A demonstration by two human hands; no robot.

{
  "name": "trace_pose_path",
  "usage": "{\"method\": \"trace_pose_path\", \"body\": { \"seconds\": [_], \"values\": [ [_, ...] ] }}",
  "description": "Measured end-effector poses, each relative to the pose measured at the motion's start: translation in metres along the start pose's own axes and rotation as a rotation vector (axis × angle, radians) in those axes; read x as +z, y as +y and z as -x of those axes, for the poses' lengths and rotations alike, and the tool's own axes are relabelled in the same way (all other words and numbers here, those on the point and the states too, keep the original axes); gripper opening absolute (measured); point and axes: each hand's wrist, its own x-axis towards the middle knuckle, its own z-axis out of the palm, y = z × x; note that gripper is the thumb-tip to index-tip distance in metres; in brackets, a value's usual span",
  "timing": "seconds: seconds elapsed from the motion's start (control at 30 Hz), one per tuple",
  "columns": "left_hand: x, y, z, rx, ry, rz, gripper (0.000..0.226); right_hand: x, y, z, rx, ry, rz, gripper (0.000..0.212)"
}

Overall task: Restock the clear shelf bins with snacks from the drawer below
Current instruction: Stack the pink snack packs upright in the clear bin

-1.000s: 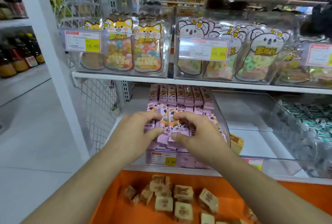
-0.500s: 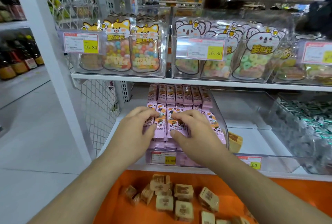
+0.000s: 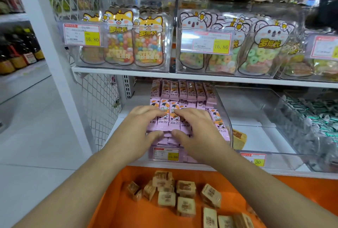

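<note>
- Both of my hands are on the pink foil snack packets (image 3: 173, 116) that fill the clear plastic shelf bin (image 3: 224, 118) at the left end of the lower shelf.
- My left hand (image 3: 140, 129) lies on the left half of the front rows, fingers loosely spread over the packet tops and thumb tucked under the front edge, so it holds a small bunch of packets.
- My right hand (image 3: 197, 132) mirrors it just beside, fingers over the tops and thumb under the front edge, its grip also pinching a bunch of packets.
- The packets lie directly under and ahead of both grips, with their long axes running front to back, away from me. Neither hand is nearer; the thumbs nearly meet at the middle.
- I judge this to be squaring up or pressing in the front rows, not fetching.
- Counts: three rows of pink packets show from front to back, with roughly seven across the back row; deeper layers are hidden.
- The orange drawer (image 3: 128, 209) below holds about a dozen tan square wrapped snacks (image 3: 185, 205), scattered loose.
- The neighbouring clear bin (image 3: 265, 136) to the right is nearly bare, with one tan snack (image 3: 238, 137) at its left wall.
- That bin would be my right hand's job.
</note>
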Motion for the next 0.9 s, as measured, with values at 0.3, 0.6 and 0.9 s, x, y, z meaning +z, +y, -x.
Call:
{"method": "trace_pose_path", "body": {
  "seconds": [0.3, 0.6, 0.9],
  "values": [
    [-0.003, 0.001, 0.008, 0.044, -0.010, -0.011, 0.061, -0.006, 0.002, 0.007, -0.006, -0.015, 0.000, 0.066],
    [-0.022, 0.040, 0.043, 0.170, 0.081, 0.195, 0.041, -0.034, 0.003, 0.058, -0.056, 0.055, -0.052, 0.056],
    [0.076, 0.056, 0.116, 0.109, -0.380, 0.148, 0.035, 0.023, 0.061, 0.155, 0.080, -0.207, -0.088, 0.052]
  ]
}}
